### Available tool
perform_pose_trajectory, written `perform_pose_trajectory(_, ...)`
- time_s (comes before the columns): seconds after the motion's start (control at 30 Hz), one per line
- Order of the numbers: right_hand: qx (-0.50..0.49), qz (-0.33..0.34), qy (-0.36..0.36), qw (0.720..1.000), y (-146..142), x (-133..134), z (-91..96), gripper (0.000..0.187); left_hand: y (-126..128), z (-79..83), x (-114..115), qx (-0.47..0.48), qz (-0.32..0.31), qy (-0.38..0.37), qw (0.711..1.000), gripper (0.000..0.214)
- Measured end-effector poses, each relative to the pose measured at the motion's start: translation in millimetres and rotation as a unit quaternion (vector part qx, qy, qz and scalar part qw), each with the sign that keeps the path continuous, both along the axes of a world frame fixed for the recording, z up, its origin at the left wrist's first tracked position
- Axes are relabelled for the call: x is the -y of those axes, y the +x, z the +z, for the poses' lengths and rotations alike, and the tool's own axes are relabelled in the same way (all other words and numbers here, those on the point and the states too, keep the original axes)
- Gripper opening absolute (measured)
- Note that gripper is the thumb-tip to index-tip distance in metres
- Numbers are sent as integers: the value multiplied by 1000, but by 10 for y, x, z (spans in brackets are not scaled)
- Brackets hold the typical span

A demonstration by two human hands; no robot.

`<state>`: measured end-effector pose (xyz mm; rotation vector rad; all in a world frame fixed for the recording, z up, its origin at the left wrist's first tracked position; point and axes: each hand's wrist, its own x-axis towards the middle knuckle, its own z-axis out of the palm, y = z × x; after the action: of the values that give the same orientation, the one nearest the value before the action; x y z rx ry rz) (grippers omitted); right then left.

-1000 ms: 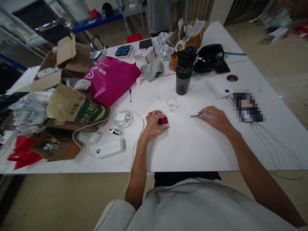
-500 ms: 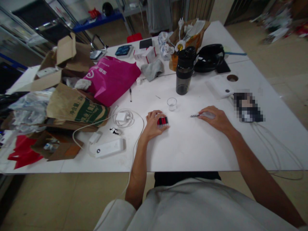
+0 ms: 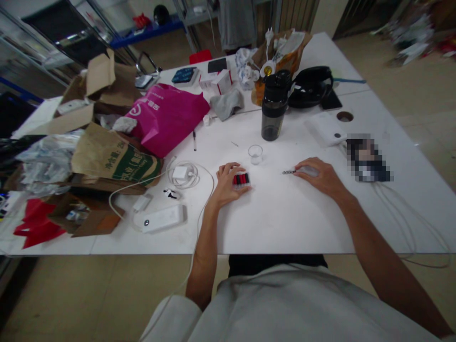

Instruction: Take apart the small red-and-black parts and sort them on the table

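Observation:
My left hand (image 3: pixel 228 183) is closed around the edges of a small clear case (image 3: pixel 242 186) on the white table. Red and black rolls (image 3: pixel 241 179), possibly thread spools, lie side by side in it. To the right, my right hand (image 3: pixel 317 175) pinches a thin piece with a black-and-white pattern (image 3: pixel 288 172) between thumb and fingertips, just above the tabletop. Something pale and translucent (image 3: pixel 310 170) shows within that hand; what it is I cannot make out. Between and beyond the hands stands a small clear cup (image 3: pixel 255 154).
A dark tumbler (image 3: pixel 274 107) stands behind the cup. Toward the left are a white power bank (image 3: pixel 164 218), a coiled cable with a charger (image 3: pixel 181 174), a pink bag (image 3: pixel 169 116) and cardboard boxes (image 3: pixel 85 221). At right lie a phone-like item (image 3: pixel 370 159) and a tape roll (image 3: pixel 345 116).
The camera view has shifted very slightly. Both hands keep the same hold and place.

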<state>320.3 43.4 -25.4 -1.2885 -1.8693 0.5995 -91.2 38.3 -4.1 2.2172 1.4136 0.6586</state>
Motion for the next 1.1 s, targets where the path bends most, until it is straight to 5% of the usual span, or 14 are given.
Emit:
perform_pose_trajectory(0.2,2,-4,-9,1000,-5,14,21,38,-12,23,10,35,11,5,999,67)
perform_pose_trajectory(0.37,-26,-56,-5,998,-1,35,87,34,-8,132,13,183,48,50,981,50)
perform_pose_trajectory(0.53,-106,-145,11,984,48,-4,25,34,-40,53,-105,427,195,56,881,40)
perform_pose_trajectory(0.67,-188,-198,10,962,101,-75,-110,38,-95,-91,-215,531,252,47,808,39)
perform_pose_trajectory(1.1,-185,-231,20,955,157,-139,-250,16,-196,-279,-337,620,316,-37,718,35)
